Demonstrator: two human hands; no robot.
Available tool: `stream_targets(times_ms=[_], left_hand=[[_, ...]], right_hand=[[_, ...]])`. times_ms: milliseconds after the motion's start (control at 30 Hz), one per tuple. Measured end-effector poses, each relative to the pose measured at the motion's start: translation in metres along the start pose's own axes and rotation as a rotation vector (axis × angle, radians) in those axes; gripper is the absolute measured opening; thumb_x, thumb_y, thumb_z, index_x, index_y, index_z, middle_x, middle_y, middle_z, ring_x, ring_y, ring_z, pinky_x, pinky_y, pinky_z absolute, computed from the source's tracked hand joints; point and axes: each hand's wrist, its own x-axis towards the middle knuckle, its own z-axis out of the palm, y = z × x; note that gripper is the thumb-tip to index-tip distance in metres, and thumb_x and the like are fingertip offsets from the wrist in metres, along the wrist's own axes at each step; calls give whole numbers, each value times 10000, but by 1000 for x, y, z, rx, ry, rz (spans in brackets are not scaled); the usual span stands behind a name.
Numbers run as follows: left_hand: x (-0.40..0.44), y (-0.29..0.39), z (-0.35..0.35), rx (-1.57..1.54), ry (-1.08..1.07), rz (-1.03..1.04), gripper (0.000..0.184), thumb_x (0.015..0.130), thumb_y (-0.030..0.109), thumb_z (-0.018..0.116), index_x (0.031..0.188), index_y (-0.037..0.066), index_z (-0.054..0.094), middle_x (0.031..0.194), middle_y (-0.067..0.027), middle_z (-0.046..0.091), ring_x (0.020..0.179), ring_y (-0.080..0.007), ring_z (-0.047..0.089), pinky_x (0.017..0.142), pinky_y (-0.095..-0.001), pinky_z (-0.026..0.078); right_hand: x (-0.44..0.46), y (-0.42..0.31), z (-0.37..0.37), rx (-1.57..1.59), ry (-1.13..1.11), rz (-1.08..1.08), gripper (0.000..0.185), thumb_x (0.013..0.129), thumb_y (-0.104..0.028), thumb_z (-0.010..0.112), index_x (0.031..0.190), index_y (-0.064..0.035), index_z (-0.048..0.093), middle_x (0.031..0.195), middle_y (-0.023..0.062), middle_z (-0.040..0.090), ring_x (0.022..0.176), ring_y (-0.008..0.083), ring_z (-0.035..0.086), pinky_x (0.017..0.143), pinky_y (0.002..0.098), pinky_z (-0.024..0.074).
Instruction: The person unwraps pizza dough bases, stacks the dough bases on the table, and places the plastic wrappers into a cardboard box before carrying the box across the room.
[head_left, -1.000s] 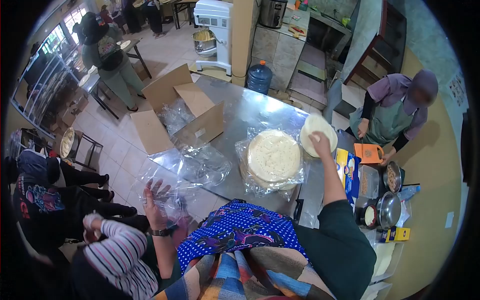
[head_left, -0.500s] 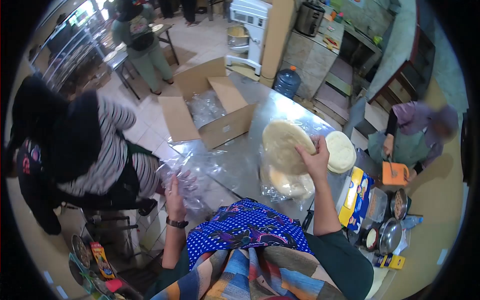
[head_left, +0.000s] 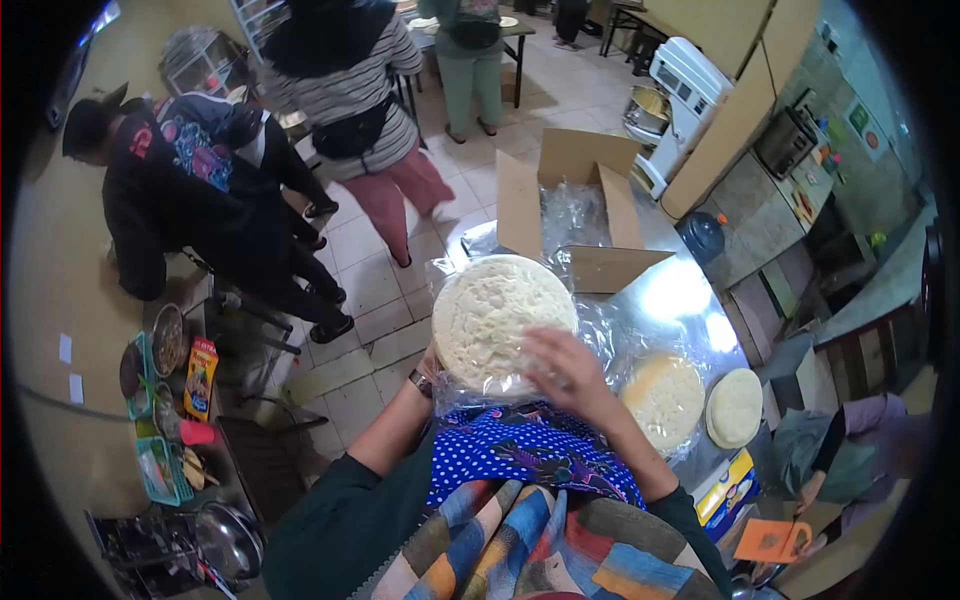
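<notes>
The pale dough round [head_left: 500, 315] is no longer hanging from your right hand [head_left: 570, 375] above the table; it is now lying in front of your body, over your left hand [head_left: 430, 366], with clear plastic [head_left: 440, 278] showing around its edge. That is bringing round and plastic together, so both your hands are now working on one thing, though you are not letting the view show whether the round is inside the plastic or only on it. Your left grip is supporting from below, its fingers hiding, so I cannot tell how they are closing. Your right grip is blurring over the lower right edge; I cannot tell whether it is pinching or just pressing.

Just to the right, another round [head_left: 663, 405] is lying on plastic on the table [head_left: 685, 300], and a short stack of rounds [head_left: 735, 408] is sitting beside it. Beyond, the open carton [head_left: 612, 268] is holding more plastic. Farther off, the person in stripes [head_left: 345, 75] is now standing away from your left side.
</notes>
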Motion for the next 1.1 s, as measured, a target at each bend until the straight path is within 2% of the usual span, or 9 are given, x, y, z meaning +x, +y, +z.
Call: stream_targets(times_ms=[133,400,500,633,767,900,967,1033,1100], left_hand=[[-2,13,7,-131,-155,-100,422,991,217,451,1365,25,416,1291,-151,548,1096,-237,603,911,-407,523],[-8,21,3,-102,-156,-157,444,1008,289,411,1375,38,410,1289,-132,554,1107,-208,598,918,-364,516],[-21,33,8,-94,-63,-83,490,1020,370,353,1382,44,402,1298,-112,550,1138,-199,577,964,-348,480],[-20,33,4,-151,-108,-148,507,1022,405,317,1395,70,394,1318,-119,526,1186,-220,543,1029,-352,429],[-19,-1,-9,206,5,151,510,1015,409,330,1401,81,390,1332,-127,514,1202,-235,531,1035,-369,428],[-27,-26,-35,553,132,470,514,1009,414,342,1407,92,386,1345,-136,502,1219,-250,519,1041,-386,428],[-36,-18,-37,630,179,559,515,1007,415,345,1408,95,385,1349,-138,499,1223,-254,516,1043,-390,428],[-53,4,-25,-577,-76,102,543,981,427,389,1419,107,375,1385,-145,467,1246,-275,495,1028,-428,442],[-55,-2,-30,-583,-55,91,575,964,449,407,1415,93,379,1399,-145,455,1248,-266,496,993,-444,471]], right_hand=[[47,17,-15,-179,262,46,525,772,-231,751,1234,-69,562,1248,137,553,1178,307,499,993,406,389],[91,18,-32,210,40,425,434,705,-175,822,1065,-44,618,1031,84,605,1043,234,550,868,336,447],[92,22,-27,186,197,86,324,707,-138,795,982,-68,638,965,74,603,971,264,560,805,353,463],[107,3,8,-63,-156,-392,313,643,-74,721,950,-104,662,944,86,580,1006,299,533,855,397,455],[111,-35,56,-386,-381,-607,314,739,-156,612,1048,-118,647,1155,63,574,1258,292,434,1040,404,374],[94,-35,58,-517,-46,-624,424,779,-191,607,1189,-84,594,1256,110,548,1244,318,448,1046,434,354],[76,-20,43,-189,216,-240,385,796,-190,657,1152,-56,597,1193,128,567,1109,338,524,976,425,398],[61,-10,23,-371,403,26,483,700,-209,796,1118,-73,597,1063,87,593,1016,287,549,893,394,433],[48,9,15,-301,319,126,422,720,-183,788,1082,-60,610,998,77,589,967,252,567,846,373,457]])
